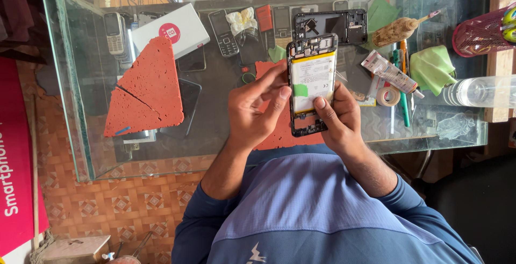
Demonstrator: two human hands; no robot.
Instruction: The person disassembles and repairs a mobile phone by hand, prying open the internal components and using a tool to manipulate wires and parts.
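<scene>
Head view: both hands (301,108) (curled) around opened phone (312,84)

Bare glass (215,129) left of hands; red foam slab (145,89) and bottle (475,91) flanking.

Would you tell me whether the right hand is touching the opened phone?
Touching: the head view shows the right hand gripping the opened phone, thumb on its battery.
</scene>
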